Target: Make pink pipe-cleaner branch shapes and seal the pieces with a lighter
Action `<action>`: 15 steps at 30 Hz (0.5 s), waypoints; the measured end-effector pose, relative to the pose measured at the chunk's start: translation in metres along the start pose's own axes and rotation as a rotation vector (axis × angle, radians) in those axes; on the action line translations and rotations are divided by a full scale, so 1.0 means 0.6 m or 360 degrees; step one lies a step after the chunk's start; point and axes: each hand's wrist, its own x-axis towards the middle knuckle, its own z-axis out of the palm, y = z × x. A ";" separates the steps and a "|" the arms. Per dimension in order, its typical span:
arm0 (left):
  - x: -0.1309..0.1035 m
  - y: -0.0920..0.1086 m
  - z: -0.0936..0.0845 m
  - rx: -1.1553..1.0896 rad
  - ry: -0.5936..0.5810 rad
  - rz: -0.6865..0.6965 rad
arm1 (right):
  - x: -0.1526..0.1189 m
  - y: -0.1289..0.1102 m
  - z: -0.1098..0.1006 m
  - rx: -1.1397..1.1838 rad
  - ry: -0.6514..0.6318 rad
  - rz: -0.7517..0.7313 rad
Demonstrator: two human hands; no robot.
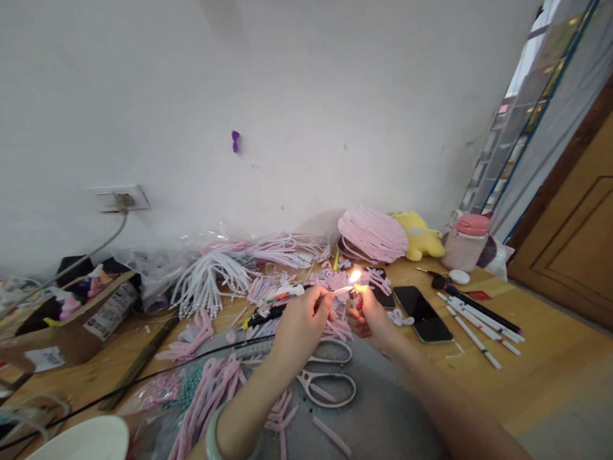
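Observation:
In my right hand (366, 313) is a lighter (353, 298), mostly hidden by the fingers, with a bright flame (355, 276) burning at its top. My left hand (306, 316) pinches a short pale pink fuzzy stem (341, 291), like a pipe cleaner, its tip close to the flame. Both hands are raised over the middle of the table. Below them lie scissors (352, 390) with pale handles on a grey mat (373, 409). Cut pink pieces (331, 436) are scattered around, and a bundle of long pink stems (211, 396) lies by my left forearm.
White stems (205, 281) are heaped at the back left, near a cardboard box (90, 319). A pink coil (373, 235), a yellow plush toy (417, 235) and a pink-lidded jar (467, 241) stand along the wall. Rightward lie a phone (422, 313) and several striped sticks (474, 337). A black cable (158, 372) crosses the left.

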 end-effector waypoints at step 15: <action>0.002 -0.005 0.004 0.0022 0.0003 -0.0003 | 0.000 0.000 0.001 0.0086 -0.0063 0.0055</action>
